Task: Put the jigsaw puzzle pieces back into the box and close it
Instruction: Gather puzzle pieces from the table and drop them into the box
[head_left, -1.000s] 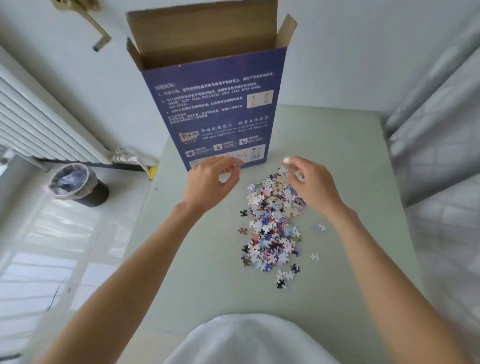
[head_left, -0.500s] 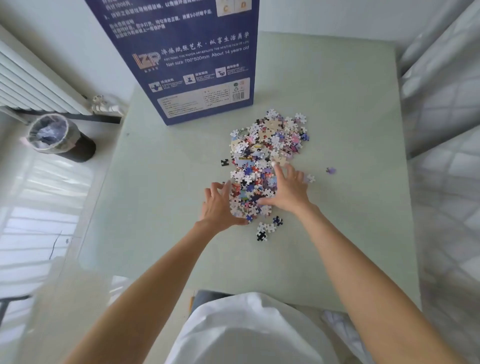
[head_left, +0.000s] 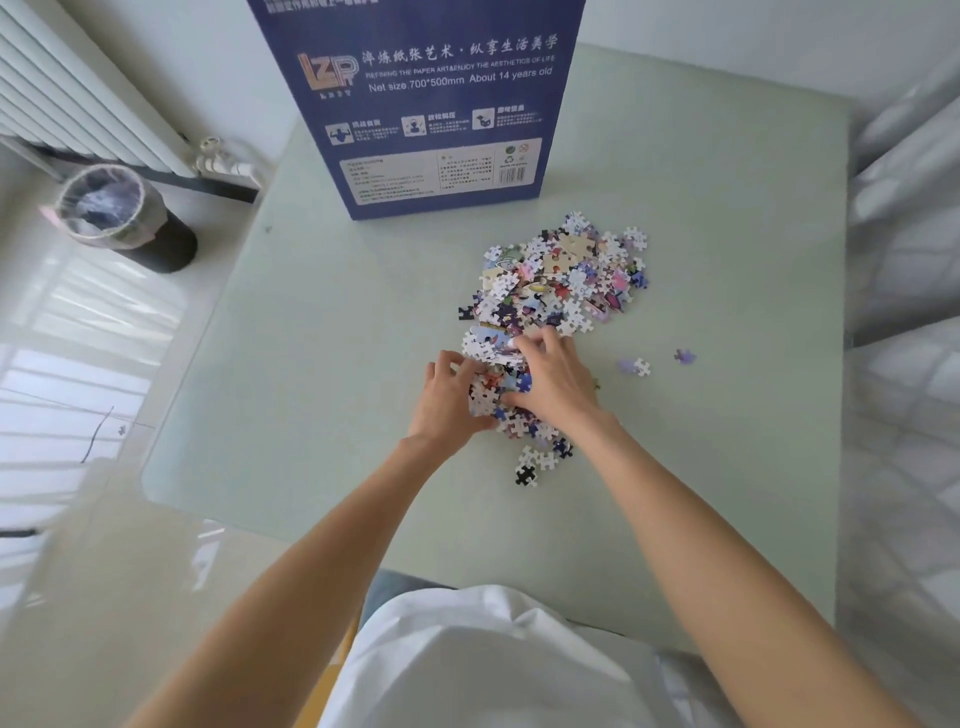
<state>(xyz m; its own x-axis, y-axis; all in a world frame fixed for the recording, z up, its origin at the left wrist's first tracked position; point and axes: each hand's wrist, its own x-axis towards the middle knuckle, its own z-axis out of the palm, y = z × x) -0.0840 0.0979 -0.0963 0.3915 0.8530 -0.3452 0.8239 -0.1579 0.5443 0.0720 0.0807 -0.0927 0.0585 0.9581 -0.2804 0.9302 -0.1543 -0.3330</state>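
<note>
Together the left hand (head_left: 447, 400) and right hand (head_left: 553, 382), fingers curled, scoop a clump from the near end of one pile of puzzle pieces (head_left: 556, 291) on the table (head_left: 322, 374). One blue box (head_left: 441, 104) stands upright just beyond the pile. Three stray pieces (head_left: 641, 367) lie to the right.

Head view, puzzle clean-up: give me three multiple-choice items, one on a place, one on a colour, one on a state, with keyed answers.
1. The box stands where from the puzzle pile?
A far side
B near side
C on it

2. Box colour?
A red
B dark blue
C yellow

3. The left hand and right hand are:
A on the box
B idle
C gathering pieces

Answers: 1 A, box stands beyond the pile; 2 B, blue printed face; 3 C, fingers curled round a clump at the pile's near end.
</note>
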